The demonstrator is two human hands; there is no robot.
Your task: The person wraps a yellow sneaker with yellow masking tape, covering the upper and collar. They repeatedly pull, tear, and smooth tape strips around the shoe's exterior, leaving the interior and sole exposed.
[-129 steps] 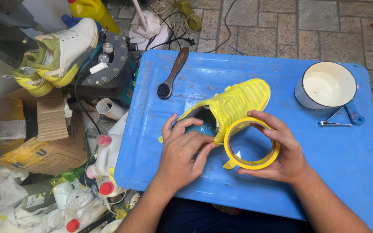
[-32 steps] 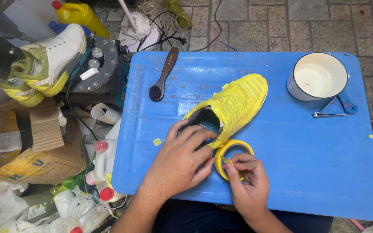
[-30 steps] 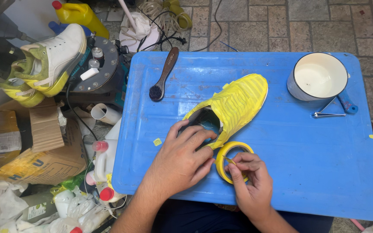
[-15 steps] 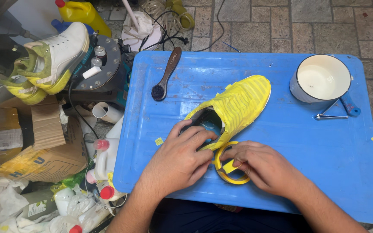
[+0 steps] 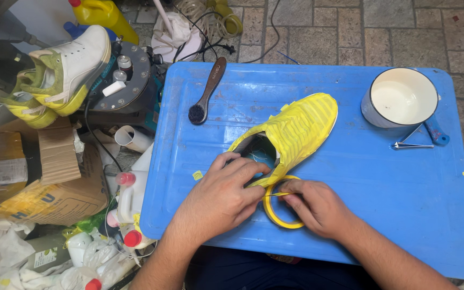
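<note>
Fingers [image 5: 245, 171] of the left hand [image 5: 224, 193] press the yellow shoe [image 5: 296, 131]; right hand [image 5: 318, 207] pinches the tape roll [image 5: 277, 215] on the blue worktop [image 5: 393, 193], above a stone floor [image 5: 350, 32].

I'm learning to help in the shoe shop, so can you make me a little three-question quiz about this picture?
1. True or false: the shoe on the blue table is covered in yellow tape.
2. What does the right hand touch? A) brush B) tape roll C) white pot
3. Where does the left hand rest?

Key:
1. True
2. B
3. On the shoe's heel end, by its opening.
</note>
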